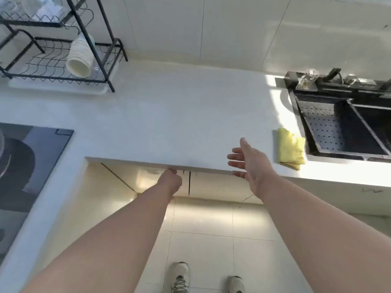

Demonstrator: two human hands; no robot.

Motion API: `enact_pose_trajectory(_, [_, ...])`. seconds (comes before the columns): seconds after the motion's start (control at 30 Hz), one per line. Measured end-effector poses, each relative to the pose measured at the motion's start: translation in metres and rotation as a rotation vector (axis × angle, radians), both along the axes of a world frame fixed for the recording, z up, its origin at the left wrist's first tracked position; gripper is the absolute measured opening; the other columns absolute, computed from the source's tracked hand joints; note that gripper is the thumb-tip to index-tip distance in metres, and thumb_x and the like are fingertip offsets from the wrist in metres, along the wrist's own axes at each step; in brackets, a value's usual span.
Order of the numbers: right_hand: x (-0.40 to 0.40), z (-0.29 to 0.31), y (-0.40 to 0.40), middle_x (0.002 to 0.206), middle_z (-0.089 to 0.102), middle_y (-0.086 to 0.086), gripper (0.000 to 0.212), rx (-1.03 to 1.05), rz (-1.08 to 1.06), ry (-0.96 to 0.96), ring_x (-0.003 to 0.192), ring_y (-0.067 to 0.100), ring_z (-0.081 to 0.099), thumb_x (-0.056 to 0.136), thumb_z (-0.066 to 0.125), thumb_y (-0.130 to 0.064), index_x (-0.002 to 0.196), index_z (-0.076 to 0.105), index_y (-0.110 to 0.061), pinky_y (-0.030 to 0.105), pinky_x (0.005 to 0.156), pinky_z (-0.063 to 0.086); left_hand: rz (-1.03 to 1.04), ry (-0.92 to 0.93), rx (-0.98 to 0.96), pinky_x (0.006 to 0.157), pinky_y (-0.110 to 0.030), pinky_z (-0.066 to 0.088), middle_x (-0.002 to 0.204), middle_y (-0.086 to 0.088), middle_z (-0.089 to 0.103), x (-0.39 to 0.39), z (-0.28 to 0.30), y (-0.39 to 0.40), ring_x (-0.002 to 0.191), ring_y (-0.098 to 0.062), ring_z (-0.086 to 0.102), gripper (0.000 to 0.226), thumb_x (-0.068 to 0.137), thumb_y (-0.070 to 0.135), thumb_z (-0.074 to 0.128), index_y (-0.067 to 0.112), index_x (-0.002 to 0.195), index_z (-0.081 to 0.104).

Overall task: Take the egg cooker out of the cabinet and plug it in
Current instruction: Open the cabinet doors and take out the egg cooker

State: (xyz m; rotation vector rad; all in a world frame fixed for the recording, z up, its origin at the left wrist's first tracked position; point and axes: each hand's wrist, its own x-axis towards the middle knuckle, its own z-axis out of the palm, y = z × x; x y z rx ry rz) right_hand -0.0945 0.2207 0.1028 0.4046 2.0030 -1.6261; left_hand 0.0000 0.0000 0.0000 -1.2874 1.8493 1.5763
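Note:
Two cream cabinet doors (213, 187) sit below the white countertop (169, 115), with a dark gap between them. My left hand (172, 180) reaches under the counter's front edge at the top of the left door, beside that gap; its fingers are hidden by the edge. My right hand (246, 160) hovers over the counter's front edge with fingers spread and nothing in it. No egg cooker is in view.
A black dish rack (63, 60) with a white ribbed cup (79, 58) stands at the back left. A dark cooktop (27, 166) lies at the left. A folded yellow cloth (291, 148) lies beside the black sink (349, 125) at the right. My shoes (179, 278) stand on the tiled floor.

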Motion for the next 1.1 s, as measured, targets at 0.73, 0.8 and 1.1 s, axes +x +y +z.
enact_pose_trajectory(0.73, [0.056, -0.138, -0.044, 0.113, 0.076, 0.004, 0.014, 0.136, 0.099, -0.142, 0.101, 0.022, 0.073, 0.103, 0.061, -0.032, 0.108, 0.071, -0.026, 0.042, 0.083, 0.062, -0.422, 0.178, -0.377, 0.094, -0.043, 0.056, 0.141, -0.008, 0.056, 0.027, -0.097, -0.013, 0.121, -0.034, 0.057, 0.059, 0.093, 0.011, 0.056, 0.034, 0.147, 0.05])
enact_pose_trajectory(0.8, [0.048, -0.149, -0.059, 0.107, 0.072, 0.003, 0.014, 0.134, 0.099, -0.111, 0.093, 0.02, 0.067, 0.103, 0.059, -0.032, 0.111, 0.069, -0.029, 0.04, 0.08, 0.062, -0.453, 0.233, -0.423, 0.101, -0.044, 0.051, 0.144, -0.005, 0.057, 0.053, -0.106, -0.015, 0.128, -0.03, 0.052, 0.057, 0.093, 0.013, 0.058, 0.033, 0.146, 0.053])
enact_pose_trajectory(1.1, [0.032, -0.184, -0.105, 0.097, 0.07, 0.0, 0.011, 0.146, 0.146, -0.058, 0.082, 0.019, 0.062, 0.102, 0.061, -0.037, 0.091, 0.065, -0.034, 0.038, 0.076, 0.058, -0.141, 0.295, -0.385, 0.075, -0.04, 0.053, 0.088, 0.009, 0.073, 0.131, -0.1, -0.007, 0.087, -0.014, 0.072, 0.079, 0.084, 0.096, 0.023, 0.031, 0.087, 0.067])
